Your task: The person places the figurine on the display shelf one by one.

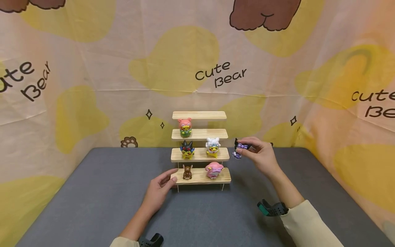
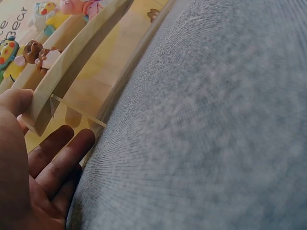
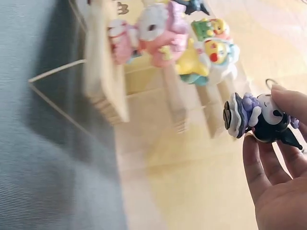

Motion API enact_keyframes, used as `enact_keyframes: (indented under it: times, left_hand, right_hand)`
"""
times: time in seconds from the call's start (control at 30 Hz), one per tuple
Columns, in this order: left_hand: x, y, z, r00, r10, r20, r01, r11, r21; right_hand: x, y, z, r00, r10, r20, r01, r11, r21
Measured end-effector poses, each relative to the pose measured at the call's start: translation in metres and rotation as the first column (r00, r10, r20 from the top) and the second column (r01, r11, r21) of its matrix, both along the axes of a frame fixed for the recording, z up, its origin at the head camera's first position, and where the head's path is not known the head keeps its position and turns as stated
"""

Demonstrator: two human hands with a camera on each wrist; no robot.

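A tiered wooden display rack (image 1: 199, 176) stands on the table, with several small figurines on its steps. At the left end of the lowest step my left hand (image 1: 158, 189) grips the board between thumb (image 2: 18, 99) and index finger, its other fingers held out below. My right hand (image 1: 260, 154) holds a black, white and purple figurine (image 3: 261, 117) by its head, in the air just right of the rack. On the lowest step are a brown figurine (image 1: 187, 172) and a pink one (image 1: 214, 170).
The second step carries a dark-eared yellow figurine (image 1: 187, 150) and a white-hooded one (image 1: 213, 147). A pink-and-green figurine (image 1: 185, 128) stands on the third step's left. Thin clear legs support the rack on the grey table (image 1: 117, 192). A printed cloth (image 1: 172, 61) hangs behind.
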State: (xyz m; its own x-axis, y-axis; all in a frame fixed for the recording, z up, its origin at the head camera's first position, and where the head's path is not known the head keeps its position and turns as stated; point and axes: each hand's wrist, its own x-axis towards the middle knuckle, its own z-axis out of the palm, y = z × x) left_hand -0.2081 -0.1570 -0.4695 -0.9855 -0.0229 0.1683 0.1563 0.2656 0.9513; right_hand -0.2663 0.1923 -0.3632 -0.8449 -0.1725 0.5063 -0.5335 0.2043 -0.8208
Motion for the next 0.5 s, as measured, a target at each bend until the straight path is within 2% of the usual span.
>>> enact_keyframes:
  times: [0.3, 0.5]
  left_hand:
    - [0.0, 0.0, 0.001, 1.0, -0.005, 0.012, 0.005, 1.0, 0.015]
    - [0.001, 0.0, 0.001, 1.0, -0.004, 0.01, 0.004, 1.0, 0.013]
  right_hand:
    - [-0.017, -0.007, 0.036, 0.997, 0.068, -0.048, -0.065, 0.996, 0.058]
    - [-0.031, -0.014, 0.054, 0.994, 0.063, -0.092, -0.049, 0.988, 0.146]
